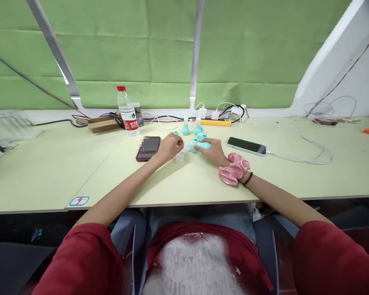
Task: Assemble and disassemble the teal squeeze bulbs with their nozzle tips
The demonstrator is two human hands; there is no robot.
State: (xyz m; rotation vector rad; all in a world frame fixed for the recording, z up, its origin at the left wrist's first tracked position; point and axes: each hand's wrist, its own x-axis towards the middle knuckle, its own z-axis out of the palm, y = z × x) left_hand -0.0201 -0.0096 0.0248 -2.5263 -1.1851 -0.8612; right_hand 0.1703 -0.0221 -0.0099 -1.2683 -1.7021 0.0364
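My right hand [214, 151] is closed around a small turquoise bulb [204, 145], which lies on its side with one end pointing left. Close by on the left, my left hand [169, 147] has its fingers curled in a pinch; what they hold, if anything, is hidden. Between and below the hands, several clear plastic pieces [181, 156] lie in a small heap on the table. Just beyond, two turquoise bulbs with pale nozzles stand upright, a left one [185, 130] and a right one [198, 130]. More turquoise parts are partly covered by my hands.
A red-cased phone [148, 148] lies left, a phone on a white cable [247, 146] right. A water bottle [129, 112], a can [138, 114], an open cardboard box [103, 124] and a yellow power strip [213, 122] with chargers stand along the back of the table [184, 188].
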